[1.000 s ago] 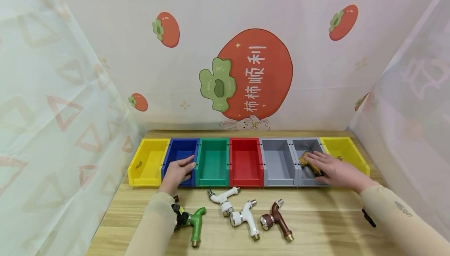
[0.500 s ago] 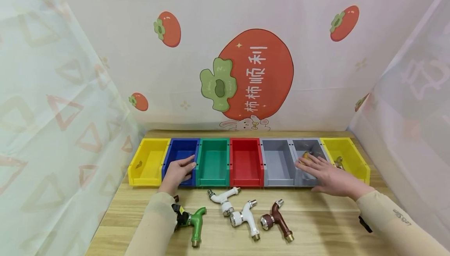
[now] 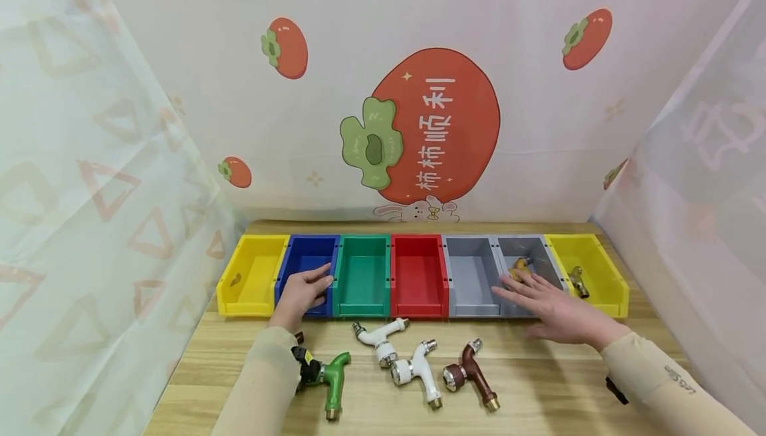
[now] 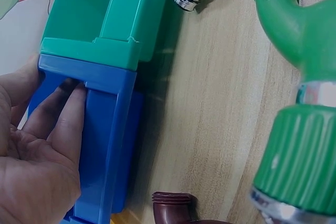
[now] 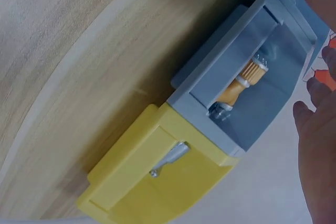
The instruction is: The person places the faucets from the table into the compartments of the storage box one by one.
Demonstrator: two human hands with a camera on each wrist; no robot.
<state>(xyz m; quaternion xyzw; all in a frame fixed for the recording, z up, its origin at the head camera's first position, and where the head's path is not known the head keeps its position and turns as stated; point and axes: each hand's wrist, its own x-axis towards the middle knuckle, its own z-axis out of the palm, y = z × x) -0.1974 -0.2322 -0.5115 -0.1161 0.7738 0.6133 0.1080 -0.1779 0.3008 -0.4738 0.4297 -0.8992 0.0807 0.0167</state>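
My left hand point(image 3: 304, 295) reaches into the blue bin point(image 4: 98, 140), its fingers touching the inner wall beside the green bin point(image 3: 362, 273). My right hand point(image 3: 553, 306) hovers over the front of the right-hand grey bin point(image 3: 534, 256), fingers spread, holding nothing. A yellow-brown tap point(image 5: 239, 83) with metal ends lies in that bin, partly hidden by the fingers in the head view. In the rightmost yellow bin point(image 3: 606, 283) lies a metal tap point(image 3: 578, 282). Two white taps point(image 3: 426, 376), a maroon tap point(image 3: 477, 377) and a green tap point(image 3: 336, 383) lie on the table before the bins.
The row also holds a left yellow bin point(image 3: 266, 263), a red bin point(image 3: 417, 270) and another grey bin point(image 3: 471, 270). The wooden table point(image 3: 514, 416) meets printed cloth walls point(image 3: 526, 177) at the back and sides. Another maroon piece point(image 4: 173, 208) shows near my left wrist.
My right hand has let go of the yellow-brown tap in the grey bin and drawn back toward the front left. The metal tap in the yellow bin has come into view. My left hand stays put.
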